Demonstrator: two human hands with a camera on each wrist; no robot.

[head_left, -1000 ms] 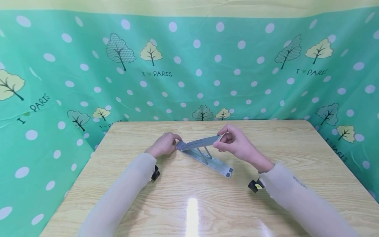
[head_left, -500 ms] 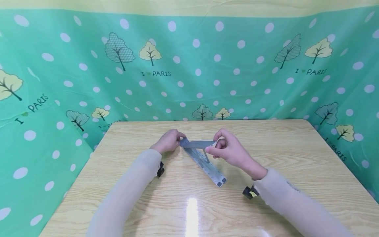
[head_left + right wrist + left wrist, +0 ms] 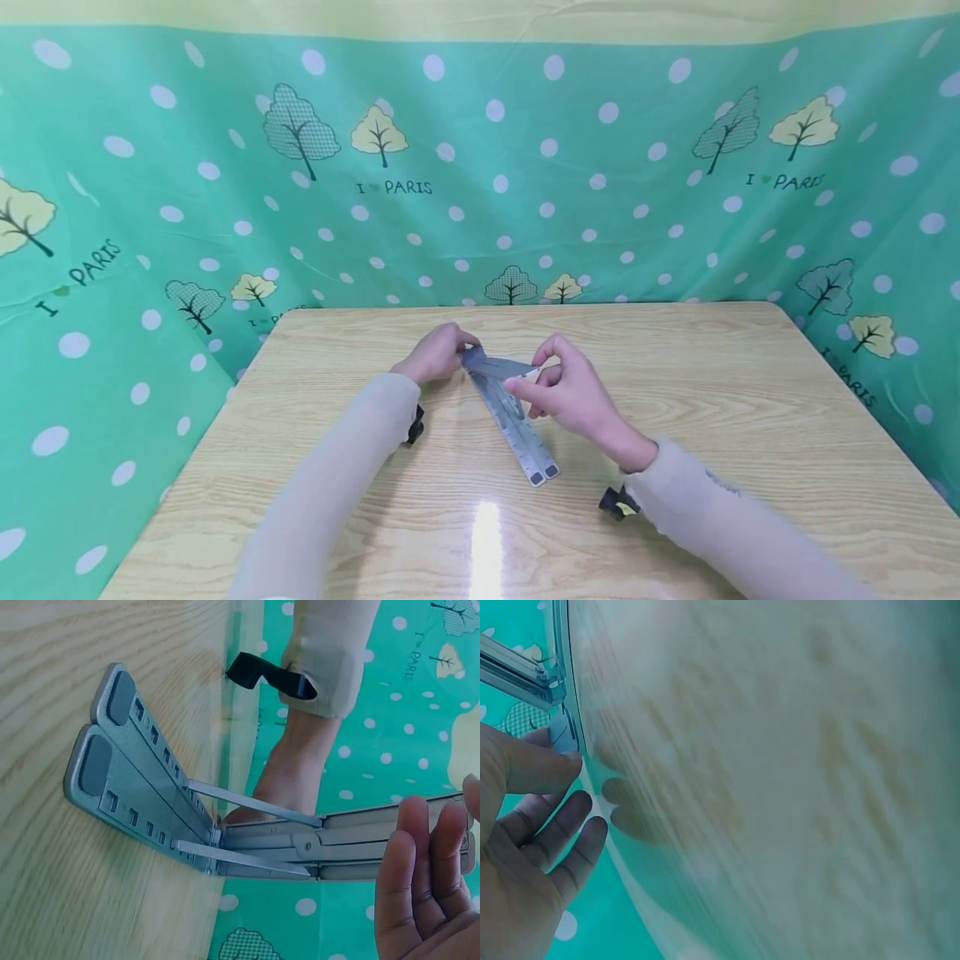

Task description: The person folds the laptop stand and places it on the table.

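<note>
A grey metal folding laptop stand (image 3: 517, 433) lies across the middle of the table, its two base bars together and its upper arms lifted at an angle. At the hinge end, my left hand (image 3: 437, 354) pinches the corner with thumb and index finger; the other fingers are spread in the left wrist view. My right hand (image 3: 570, 396) pinches the raised end of the upper arms. The right wrist view shows two thin struts (image 3: 251, 802) joining the slotted base (image 3: 146, 780) to the upper part. Dark rubber pads (image 3: 120, 697) cap the base's near end.
The light wood-grain table (image 3: 360, 517) carries a bright light reflection near its front. Behind and beside it hangs a green dotted curtain (image 3: 450, 250) with printed trees. A black camera strap (image 3: 262, 673) sits on the left sleeve.
The stand has turned, its padded base end swinging left and towards me. My right hand has moved left and nearer with the raised end; my left hand has shifted slightly right and away.
</note>
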